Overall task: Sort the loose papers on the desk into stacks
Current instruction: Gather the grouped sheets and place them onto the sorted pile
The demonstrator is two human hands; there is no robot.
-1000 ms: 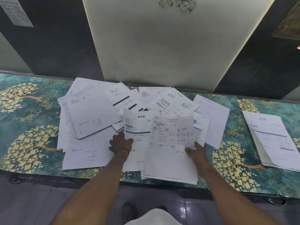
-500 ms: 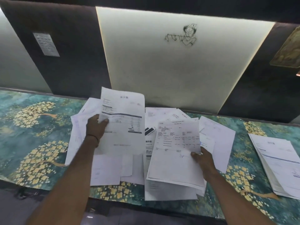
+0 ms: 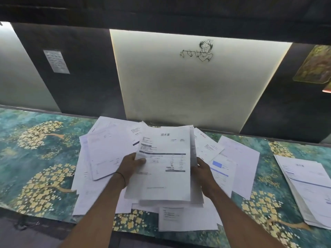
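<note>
**Held item.** A sheaf of papers (image 3: 164, 169) is raised off the worktop (image 3: 35, 158), at centre in front of the person. Its top sheet is a printed form with a heading and a table of lines. The number of sheets behind it cannot be counted, though a further edge shows at the right side.

**Grip state.** The left hand (image 3: 131, 164) pinches the sheaf's left edge, thumb on the printed face. The right hand (image 3: 201, 171) holds the right edge, fingers curled round to the back. Both grips are closed on the same sheaf.

**Remaining material.** The loose papers (image 3: 107, 151) lie overlapping beneath and around the sheaf, at mixed angles. A sheet with a blue block (image 3: 221, 166) lies just beside the right hand. A small sheet (image 3: 186, 219) lies at the near edge.

**Controlling relation.** A sorted stack (image 3: 308, 190) lies at the right end of the worktop, well apart from the sheaf, with bare worktop between it and the loose papers. It lies to the right of both grips, and the right hand is the nearer. The sheaf's long axis runs away from the person. The stack's long axis slants from far left to near right.

**Assessment.** The stack's top sheet appears to have a similar layout, but its print is too small to confirm. If the sheaf belongs there, the transfer calls for travel to the right and a turn to match that slant. Sorting is judged incomplete: one stack is formed and many sheets are unsorted.
</note>
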